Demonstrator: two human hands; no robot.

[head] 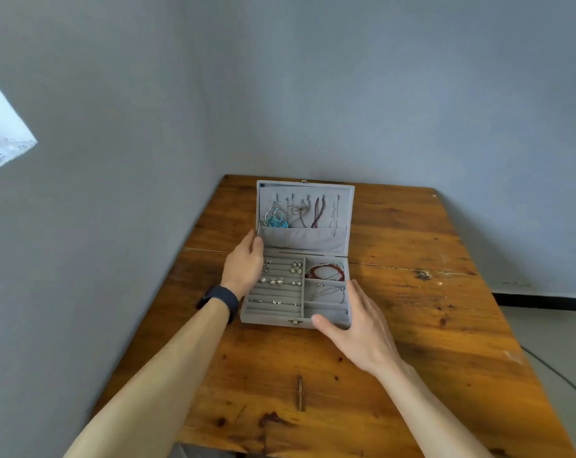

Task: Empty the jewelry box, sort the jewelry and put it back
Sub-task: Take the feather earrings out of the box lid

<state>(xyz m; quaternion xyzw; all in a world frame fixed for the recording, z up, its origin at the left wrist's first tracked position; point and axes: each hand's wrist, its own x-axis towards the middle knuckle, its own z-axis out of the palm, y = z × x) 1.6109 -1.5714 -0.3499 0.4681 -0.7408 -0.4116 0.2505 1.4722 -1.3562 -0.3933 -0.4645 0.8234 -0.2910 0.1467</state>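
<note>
Jewelry box (269,320): grey velvet, open, sitting toward the far left part of the wooden tabletop (418,328), close to the corner of the grey walls.
Lid (305,189): stands upright behind the base, with a row of hooks above a fabric pocket.
On the hooks: a blue necklace (275,220) at the left, thin chains in the middle and a dark beaded strand (317,213) toward the right.
Base, left side: ring rolls holding small earrings (276,281) and studs.
Base, right side: three compartments. A red bracelet (325,272) is in the far one and a silver chain (328,291) in the middle one.
Left hand (243,263): lies over the box's left rim with the thumb up against the lid's lower corner. Its fingers are hidden, so I cannot tell whether it grips. A dark wristband (222,299) sits on the wrist.
Right hand (359,325): spread and fairly straight at the front right corner, with the thumb along the front wall and the fingers along the right side.
</note>
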